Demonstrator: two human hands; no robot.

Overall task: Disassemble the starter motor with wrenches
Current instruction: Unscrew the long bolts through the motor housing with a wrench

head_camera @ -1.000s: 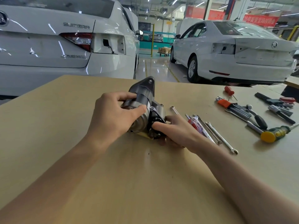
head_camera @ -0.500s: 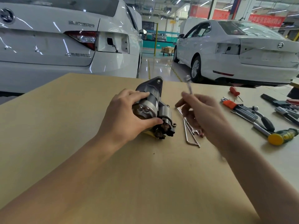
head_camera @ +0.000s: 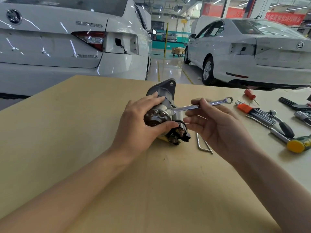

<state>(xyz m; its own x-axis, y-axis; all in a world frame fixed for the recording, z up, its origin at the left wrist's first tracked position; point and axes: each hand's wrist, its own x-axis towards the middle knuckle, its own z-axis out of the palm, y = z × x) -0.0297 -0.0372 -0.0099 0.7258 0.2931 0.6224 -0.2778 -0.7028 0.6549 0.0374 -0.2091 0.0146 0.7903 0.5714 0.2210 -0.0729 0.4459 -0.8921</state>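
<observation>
My right hand (head_camera: 217,126) pinches the shank of a slim chrome combination wrench (head_camera: 198,106) between thumb and forefinger, the other fingers loosely spread below it. The wrench's ring end points out toward two o'clock, and its open end reaches in toward nine o'clock, just at the upper edge of the motor's end cap; whether it is seated on a fastener I cannot tell. My left hand (head_camera: 143,125) is curled round the grey and dark brown cylindrical starter motor (head_camera: 161,113), thumb underneath, fingers over the top, steadying it.

The motor lies on the tan counter (head_camera: 84,132) near its middle, directly at nine o'clock from my right grip and very close to it. Its long axis runs from about seven o'clock, where the brown cap and coppery terminal studs face me, to one o'clock, where the pale mounting flange with its bolt hole points away. I judge the coming move turns on lining the open end up with the small bolt heads on that cap (the right hand is the one placed for it).

Beyond, a bent steel rod (head_camera: 202,145) lies at five o'clock of the motor, and further right sit an orange-holdered hex key set (head_camera: 252,111) and a yellow-tipped hammer (head_camera: 297,143).
</observation>
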